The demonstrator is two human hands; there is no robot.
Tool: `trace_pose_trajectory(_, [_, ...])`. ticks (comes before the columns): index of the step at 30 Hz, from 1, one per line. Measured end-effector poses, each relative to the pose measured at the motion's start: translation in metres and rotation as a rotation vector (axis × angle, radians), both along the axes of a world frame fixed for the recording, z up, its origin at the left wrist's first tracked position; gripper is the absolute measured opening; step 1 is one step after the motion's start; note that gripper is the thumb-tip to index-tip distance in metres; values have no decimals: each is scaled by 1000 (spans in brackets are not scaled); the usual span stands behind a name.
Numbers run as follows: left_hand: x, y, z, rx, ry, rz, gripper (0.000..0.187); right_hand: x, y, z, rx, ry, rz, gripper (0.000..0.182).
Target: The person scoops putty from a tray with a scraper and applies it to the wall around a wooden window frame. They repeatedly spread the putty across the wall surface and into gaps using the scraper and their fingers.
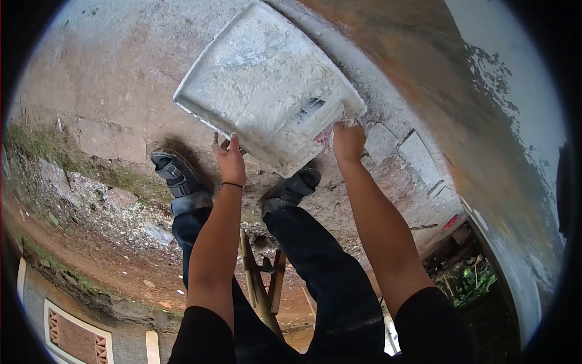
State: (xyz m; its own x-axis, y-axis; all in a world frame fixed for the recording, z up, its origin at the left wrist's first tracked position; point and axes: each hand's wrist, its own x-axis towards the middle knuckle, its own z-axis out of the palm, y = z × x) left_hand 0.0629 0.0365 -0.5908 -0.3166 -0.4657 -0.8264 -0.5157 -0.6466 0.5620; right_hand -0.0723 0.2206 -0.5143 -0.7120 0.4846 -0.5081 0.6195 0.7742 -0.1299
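Observation:
A wide, shallow tray (260, 79), coated in whitish plaster-like residue, lies tilted in front of my feet. My left hand (231, 162) is at its near left edge, thumb up and fingers around a thin dark piece whose nature I cannot make out. My right hand (348, 144) is closed at the tray's near right corner, beside a reddish patch and some pale material; what lies inside the fist is hidden. A dark blue-grey mark (310, 109) shows on the tray's surface near that hand.
My sandalled feet (176, 176) stand on the dirty concrete ground. A stained wall (424, 60) curves along the right. Bamboo poles (260, 291) are between my legs. Loose flat slabs (419, 159) lie right of the tray, and a vent block (77, 337) is at lower left.

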Motion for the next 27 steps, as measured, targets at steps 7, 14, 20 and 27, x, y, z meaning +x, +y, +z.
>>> trace_pose_trajectory(7, [1,3,-4,-19,-7,-25,49,-4,-16,-31,7,36,7,28])
trace_pose_trajectory(14, [-7,3,23,-162,28,-86,52,-4,-35,-41,-96,113,43,25])
trace_pose_trajectory(20, [-13,-1,27,-117,29,-65,47,2,-43,-46,-113,6,-116,24])
trace_pose_trajectory(27, [-14,-5,21,-72,47,-78,39,32,-56,-46,-317,26,-173,24])
